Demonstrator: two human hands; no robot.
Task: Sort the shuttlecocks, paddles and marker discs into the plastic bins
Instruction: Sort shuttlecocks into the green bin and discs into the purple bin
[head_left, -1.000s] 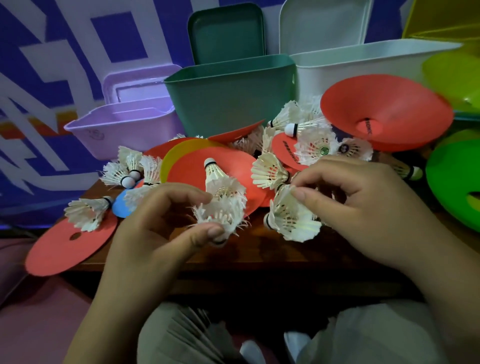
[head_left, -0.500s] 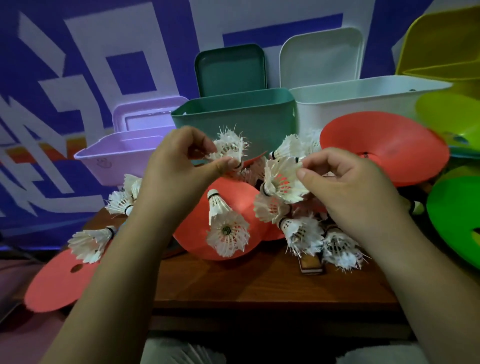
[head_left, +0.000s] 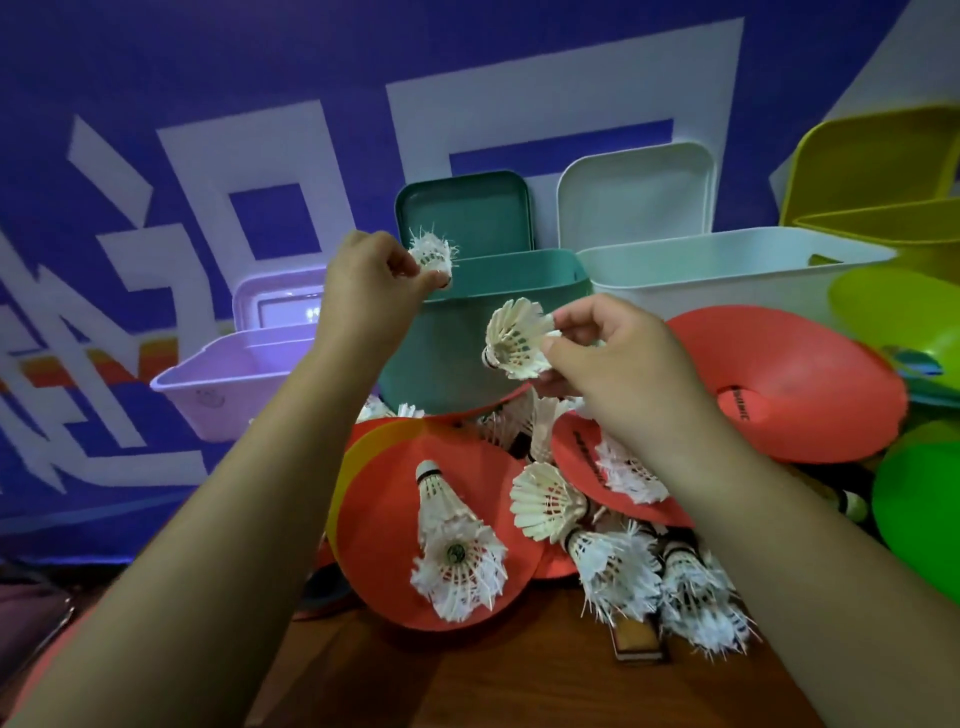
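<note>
Left hand (head_left: 363, 280) pinches a frayed shuttlecock (head_left: 431, 254) near its base, right at the near rim of the teal bin (head_left: 436, 364), which stands at the far edge of the surface (head_left: 467, 686). Right hand (head_left: 618, 364) pinches a second shuttlecock (head_left: 514, 340) by the feather skirt, lower down, in front of the bin's near wall and not over the opening.

Risks:
- The left one is on the rim line. Released there, it may clip the rim and drop outside.
- The right one is below the rim. Let go now and it lands back on the red discs (head_left: 447, 519). The skirt grip looks light, so feathers could bend or slip.
- Both forearms cross over the loose shuttlecocks (head_left: 613, 566) by the near edge, and a brush could knock some off.

Hard to see:
- The insides of the teal bin, white bin (head_left: 727, 275) and lilac bin (head_left: 228, 374) are hidden, so I can't confirm which one takes shuttlecocks.
- No clear paddle. A wooden piece (head_left: 636, 644) under the pile may be a handle, but I can't tell.
- The green discs (head_left: 914, 499) and yellow bin (head_left: 872, 176) are cut off at the right.
</note>
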